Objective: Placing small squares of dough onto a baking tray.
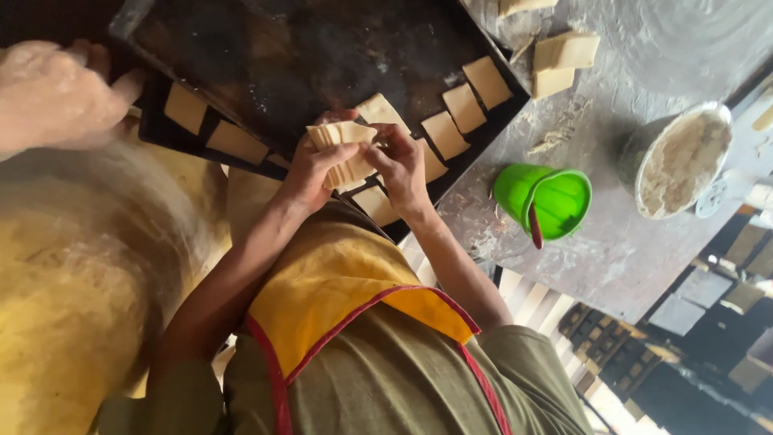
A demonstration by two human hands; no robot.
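Both hands up over the dark metal baking tray (pixel 322 56). Left hand (pixel 310 165) cups a stack of pale square dough sheets (pixel 348 153); right hand (pixel 403 165) pinches its edge. More squares line the tray. Green plastic bucket (pixel 555 201) nearby on the floured table (pixel 612 258).

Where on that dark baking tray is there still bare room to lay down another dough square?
The dark tray's middle and far part lie bare, bordered by the row of dough squares along its near edge. That edge is crowded, and both hands, left hand and right hand, hold a stack of dough sheets over it. Another person's hand rests by the tray's left corner.
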